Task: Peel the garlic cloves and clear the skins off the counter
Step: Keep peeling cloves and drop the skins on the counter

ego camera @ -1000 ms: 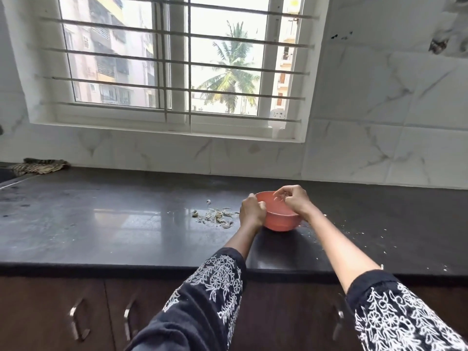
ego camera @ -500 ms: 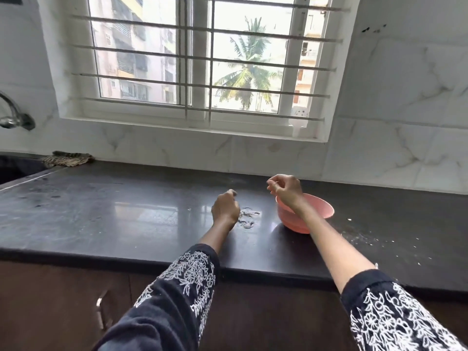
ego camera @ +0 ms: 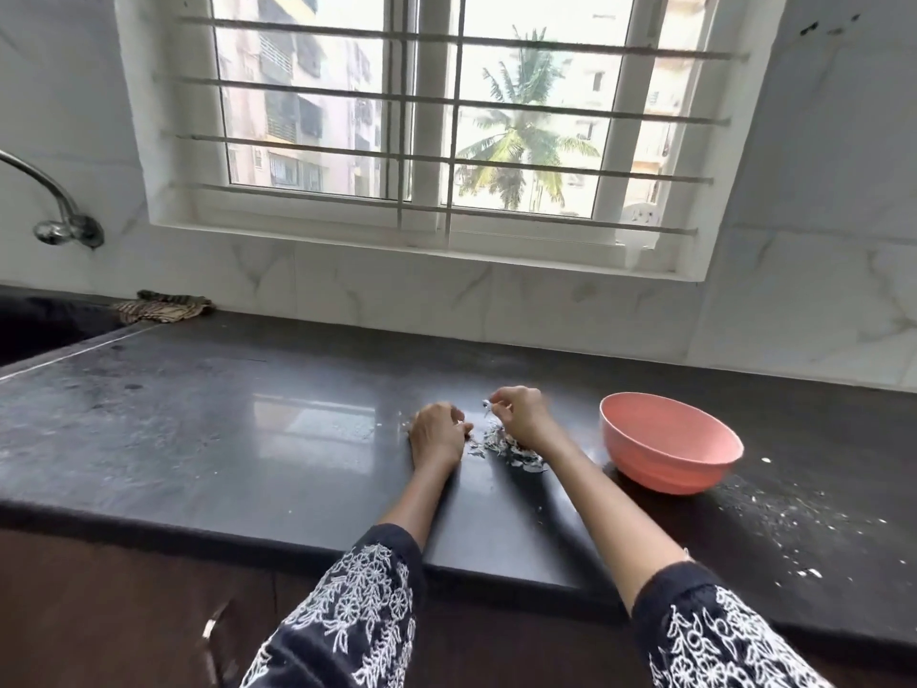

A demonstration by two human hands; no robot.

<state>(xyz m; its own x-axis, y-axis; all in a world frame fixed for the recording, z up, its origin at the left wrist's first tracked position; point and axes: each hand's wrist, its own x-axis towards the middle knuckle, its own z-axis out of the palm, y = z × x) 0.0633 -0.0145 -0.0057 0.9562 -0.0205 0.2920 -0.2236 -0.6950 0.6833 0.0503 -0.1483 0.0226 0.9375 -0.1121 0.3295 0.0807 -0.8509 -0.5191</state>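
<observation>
No legible text anywhere.

We are moving both hands off the pink bowl (ego camera: 670,446) to the garlic skins (ego camera: 501,446) on the bench (ego camera: 248,439); our right hand (ego camera: 521,414) is now pinching some, our left hand (ego camera: 436,434) curling beside them.

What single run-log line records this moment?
step: gathering skins | left hand: curled beside garlic skins | right hand: pinching skins | pink bowl: right, untouched | counter: scraps remain
</observation>
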